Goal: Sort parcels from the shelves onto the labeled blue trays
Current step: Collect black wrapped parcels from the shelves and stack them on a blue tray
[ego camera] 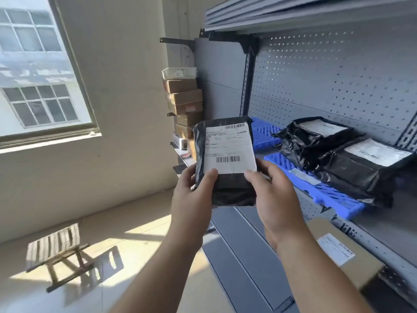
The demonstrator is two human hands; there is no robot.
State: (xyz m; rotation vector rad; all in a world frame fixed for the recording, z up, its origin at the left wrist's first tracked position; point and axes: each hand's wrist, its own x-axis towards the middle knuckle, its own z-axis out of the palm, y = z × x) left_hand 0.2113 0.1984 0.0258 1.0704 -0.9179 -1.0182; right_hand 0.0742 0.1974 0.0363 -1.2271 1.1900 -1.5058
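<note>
Head view: the black parcel (225,159), a soft poly mailer with a white shipping label facing the camera, is held upright in the air to the left of the near blue tray (334,197) and clear of it. The left grip (191,199) and right grip (277,197) each grasp a lower corner of the parcel, with the thumbs on its front face at the label's bottom edge and the fingers behind. The print on the label is too small to read here. A pale label strip (304,176) lies on the near blue tray's front portion. Two more black parcels (365,168) rest on or just behind that tray, though whether the rear one sits fully on it cannot be told. A second blue tray (262,134) lies behind and to the left of the near blue tray and is partly hidden by the held parcel. Below the near blue tray a brown box (343,251) lies on the lower shelf. Assessment: the step in hand appears to be reading the label to choose a tray. Recommended practice is to hold both thumbs off the barcode, compare the destination with the tray's strip before committing, and support the limp mailer from beneath. It should be set down flat and label-up, without covering the strip or dislodging the stacked parcels.
</note>
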